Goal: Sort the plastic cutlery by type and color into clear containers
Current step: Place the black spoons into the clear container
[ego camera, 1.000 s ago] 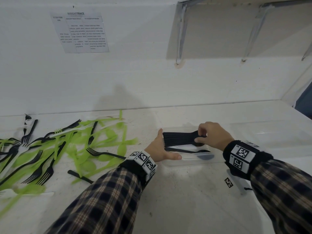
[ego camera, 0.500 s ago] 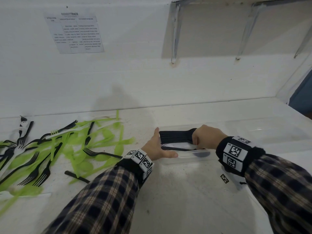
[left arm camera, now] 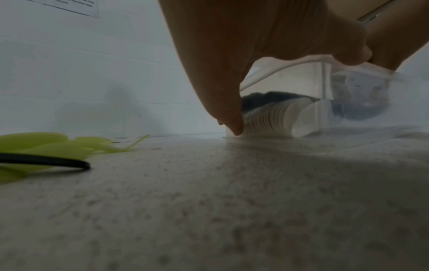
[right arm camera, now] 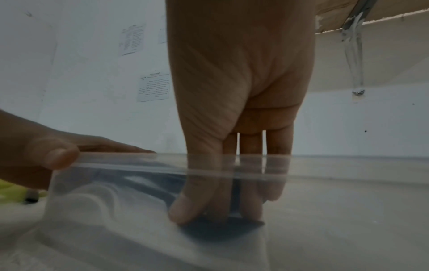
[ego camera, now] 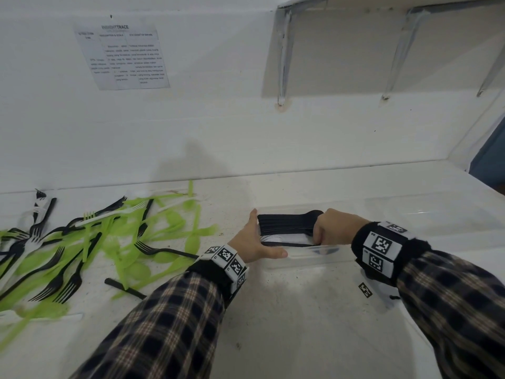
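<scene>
Here the right hand (ego camera: 332, 228) grips a stack of black cutlery (ego camera: 287, 223) inside the clear container (ego camera: 306, 259) on the desk (ego camera: 273, 324); the left hand (ego camera: 255, 243), fingers straight, braces the container's left end.

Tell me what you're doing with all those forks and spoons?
A person is sorting plastic cutlery. Their right hand grips a stack of black cutlery and is setting it down into a clear container on the white table. Their left hand rests flat against the container's left end to steady it. Something white already lies inside the container. To the left, a messy pile of green, black and white cutlery is not yet sorted.
</scene>
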{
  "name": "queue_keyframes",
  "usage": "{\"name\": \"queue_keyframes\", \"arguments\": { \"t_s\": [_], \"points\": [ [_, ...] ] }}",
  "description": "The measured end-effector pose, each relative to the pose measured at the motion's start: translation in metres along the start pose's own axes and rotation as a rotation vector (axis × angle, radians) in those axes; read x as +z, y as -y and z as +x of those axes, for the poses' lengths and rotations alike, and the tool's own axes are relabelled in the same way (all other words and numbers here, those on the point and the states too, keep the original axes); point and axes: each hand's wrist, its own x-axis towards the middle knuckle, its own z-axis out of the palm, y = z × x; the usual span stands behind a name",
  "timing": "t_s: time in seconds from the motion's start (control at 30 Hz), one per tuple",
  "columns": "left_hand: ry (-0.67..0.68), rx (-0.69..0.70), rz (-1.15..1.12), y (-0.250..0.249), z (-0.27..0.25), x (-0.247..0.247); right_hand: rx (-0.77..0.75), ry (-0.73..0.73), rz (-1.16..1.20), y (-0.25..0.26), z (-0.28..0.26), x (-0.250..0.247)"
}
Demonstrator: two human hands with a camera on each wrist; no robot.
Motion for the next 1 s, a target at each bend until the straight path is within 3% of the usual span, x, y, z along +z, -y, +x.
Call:
{"name": "queue_keyframes", "arguments": {
  "t_s": [0.27, 0.53, 0.67, 1.0],
  "points": [
    [-0.020, -0.014, 0.011, 0.003, 0.003, 0.000, -0.033, -0.031, -0.108, 0.003, 0.003, 0.000],
    [-0.015, -0.017, 0.027, 0.003, 0.004, 0.000, -0.014, -0.201, 0.121, -0.002, 0.006, 0.008],
    [-0.028, -0.012, 0.054, 0.005, 0.006, 0.001, -0.007, -0.289, 0.073, -0.006, 0.008, 0.017],
    [-0.044, -0.001, 0.072, 0.009, 0.010, 0.002, 0.226, -0.431, 0.495, -0.010, 0.013, 0.030]
  ]
}}
